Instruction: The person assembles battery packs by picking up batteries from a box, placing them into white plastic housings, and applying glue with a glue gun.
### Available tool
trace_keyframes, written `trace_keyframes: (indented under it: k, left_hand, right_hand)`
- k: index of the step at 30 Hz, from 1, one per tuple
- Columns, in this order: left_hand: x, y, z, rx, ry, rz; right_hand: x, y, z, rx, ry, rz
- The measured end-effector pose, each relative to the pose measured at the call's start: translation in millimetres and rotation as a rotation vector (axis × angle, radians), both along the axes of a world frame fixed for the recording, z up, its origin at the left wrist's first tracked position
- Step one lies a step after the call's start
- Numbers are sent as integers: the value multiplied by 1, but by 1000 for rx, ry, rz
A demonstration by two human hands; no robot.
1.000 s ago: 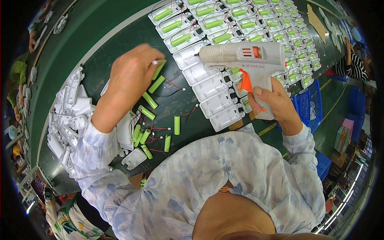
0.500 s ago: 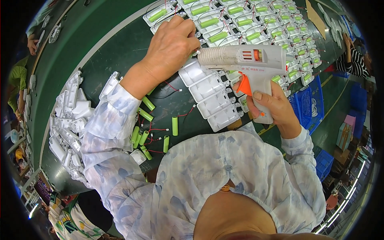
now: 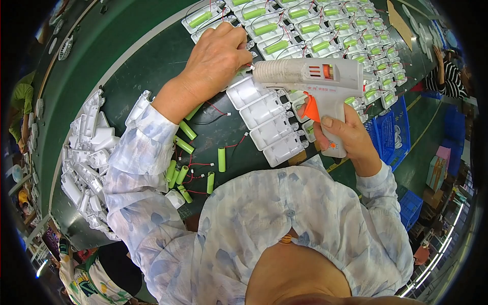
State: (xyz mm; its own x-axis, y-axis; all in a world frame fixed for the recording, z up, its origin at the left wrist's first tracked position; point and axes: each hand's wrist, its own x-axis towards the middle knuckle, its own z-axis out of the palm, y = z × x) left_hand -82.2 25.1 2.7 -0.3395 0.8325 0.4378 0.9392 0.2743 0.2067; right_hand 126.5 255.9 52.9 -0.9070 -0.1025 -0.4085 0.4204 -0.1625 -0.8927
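Note:
My right hand (image 3: pixel 343 132) is wrapped round the handle of a grey-white hot glue gun (image 3: pixel 292 73), with fingers by its orange trigger. The gun's nozzle points left, close to the fingers of my left hand (image 3: pixel 218 56). That hand is closed, fingertips down over a white plastic housing; what it pinches is hidden behind the fingers. Below the gun lies a column of white plastic housings (image 3: pixel 262 114) with bare hollows. Beyond it, rows of the same housings hold green cylindrical batteries (image 3: pixel 265 29) with thin red and black wires.
Loose green batteries (image 3: pixel 221 159) with wired plugs lie near my body. Left of my sleeve is a heap of white plastic parts (image 3: pixel 89 170). Blue crates (image 3: pixel 391 132) stand beyond the table's right edge. A person in striped clothing (image 3: pixel 447 81) is at the far right.
My hands hold nearly the same places; the glue gun has shifted very slightly. At the far left edge, another person's hand has moved upward, away from the white parts there.

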Motion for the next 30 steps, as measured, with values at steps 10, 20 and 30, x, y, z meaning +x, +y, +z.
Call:
trace_keyframes:
  k: [10, 20, 30]
  left_hand:
    - [-13, 3, 4, -22, 10, -97]
    - [-14, -5, 4, -55, -21, -175]
    - [-5, -14, 5, -30, -40, -129]
  right_hand:
    - [-5, -1, 3, 13, -58, 1]
    - [-5, -1, 1, 62, -40, 32]
    - [-7, -2, 2, 80, -35, 45]
